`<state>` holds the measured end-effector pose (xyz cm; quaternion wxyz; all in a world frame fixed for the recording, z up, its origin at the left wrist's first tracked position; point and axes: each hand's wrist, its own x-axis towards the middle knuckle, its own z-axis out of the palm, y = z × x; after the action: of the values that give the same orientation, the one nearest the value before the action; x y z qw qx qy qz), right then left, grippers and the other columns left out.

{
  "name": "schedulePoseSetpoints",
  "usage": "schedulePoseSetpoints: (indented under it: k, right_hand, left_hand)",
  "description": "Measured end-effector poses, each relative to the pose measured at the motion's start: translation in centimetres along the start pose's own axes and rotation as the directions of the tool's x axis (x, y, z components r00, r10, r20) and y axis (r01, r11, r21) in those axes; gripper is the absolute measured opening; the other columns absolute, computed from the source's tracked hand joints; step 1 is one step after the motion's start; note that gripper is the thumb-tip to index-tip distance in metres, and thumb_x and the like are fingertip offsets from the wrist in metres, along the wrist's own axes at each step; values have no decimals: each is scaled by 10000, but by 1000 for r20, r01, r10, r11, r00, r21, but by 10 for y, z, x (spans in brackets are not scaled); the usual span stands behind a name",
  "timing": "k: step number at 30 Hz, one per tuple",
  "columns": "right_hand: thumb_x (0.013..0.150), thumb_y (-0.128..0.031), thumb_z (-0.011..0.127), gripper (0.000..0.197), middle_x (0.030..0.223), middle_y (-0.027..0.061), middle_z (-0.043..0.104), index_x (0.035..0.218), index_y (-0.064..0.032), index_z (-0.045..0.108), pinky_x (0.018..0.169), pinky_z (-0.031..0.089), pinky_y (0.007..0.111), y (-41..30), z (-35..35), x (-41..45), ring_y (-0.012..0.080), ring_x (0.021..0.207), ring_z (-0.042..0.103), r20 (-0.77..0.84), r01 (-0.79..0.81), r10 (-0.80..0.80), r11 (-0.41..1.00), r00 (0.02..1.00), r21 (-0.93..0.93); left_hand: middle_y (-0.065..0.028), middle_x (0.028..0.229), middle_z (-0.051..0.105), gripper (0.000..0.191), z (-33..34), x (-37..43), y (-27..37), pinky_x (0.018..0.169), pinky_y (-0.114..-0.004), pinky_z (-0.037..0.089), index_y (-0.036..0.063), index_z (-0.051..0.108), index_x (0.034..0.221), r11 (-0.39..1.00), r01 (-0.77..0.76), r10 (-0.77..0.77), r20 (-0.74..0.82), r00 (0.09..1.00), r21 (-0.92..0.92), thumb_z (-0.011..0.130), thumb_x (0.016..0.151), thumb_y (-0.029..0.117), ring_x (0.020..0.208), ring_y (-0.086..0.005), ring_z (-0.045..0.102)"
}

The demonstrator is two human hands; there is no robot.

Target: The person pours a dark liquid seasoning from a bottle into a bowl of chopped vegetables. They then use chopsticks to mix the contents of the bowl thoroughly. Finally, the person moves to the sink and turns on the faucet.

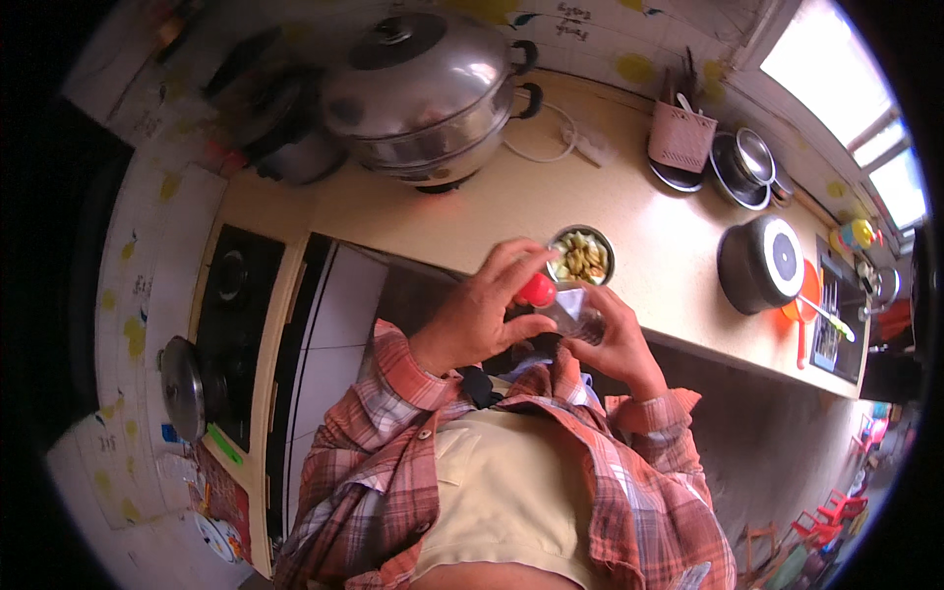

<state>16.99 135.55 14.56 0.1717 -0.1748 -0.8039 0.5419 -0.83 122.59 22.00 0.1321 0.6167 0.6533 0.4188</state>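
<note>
A clear jar (579, 318) with a red lid (538, 290) and a white label is tilted between my hands, above the counter's front edge. My right hand (619, 332) grips its transparent body. The fingers and thumb of my left hand (479, 306) are spread around the red lid; whether they press on it I cannot tell. Just beyond the jar, a round metal bowl (606, 234) stands on the counter with pale green and brownish food pieces (582, 254) in it. The jar's contents are hard to make out.
A large lidded steel steamer (428, 140) stands back left on the counter (472, 221). Rightward are a pink utensil holder (680, 140), an upturned pot (756, 265), an orange strainer (805, 291) and the sink (855, 335). On the left is a black stove (236, 317) with a lidded pan (184, 387).
</note>
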Motion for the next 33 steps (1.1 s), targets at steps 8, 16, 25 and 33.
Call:
schedulePoseSetpoints:
  k: [8,16,25,33]
  right_hand:
    - [586,-73,724,664,1084,184,564,1212,1,517,858,474,372,2,1,1,327,990,576,17,-17,19,996,1000,-87]
    - [602,-75,733,607,983,143,574,1170,13,537,821,467,323,1,10,3,271,907,583,-44,34,-42,985,998,-172]
    - [618,-54,694,629,1053,164,560,1223,-19,527,810,487,350,1,0,2,291,950,582,3,-48,48,993,999,-108]
    - [615,-60,714,629,1050,182,559,1217,-37,532,828,485,383,3,-2,4,331,967,574,-33,-8,-1,960,999,-280]
  left_hand:
    - [-129,1040,561,315,-2,-11,-15,811,-341,479,55,570,1103,989,-1,10,61,998,-148,640,798,24,960,-285,580]
    - [-148,835,570,326,13,-7,-11,612,-400,478,38,521,883,941,209,-188,-102,977,268,638,845,340,746,-353,593]
    - [-127,1079,589,333,4,-9,-25,870,-326,453,36,618,1081,966,-21,37,58,998,-260,629,757,-40,1008,-277,573]
    - [-137,801,592,264,12,-4,-24,629,-376,471,31,594,892,966,250,-254,-66,965,-69,686,817,266,717,-309,592]
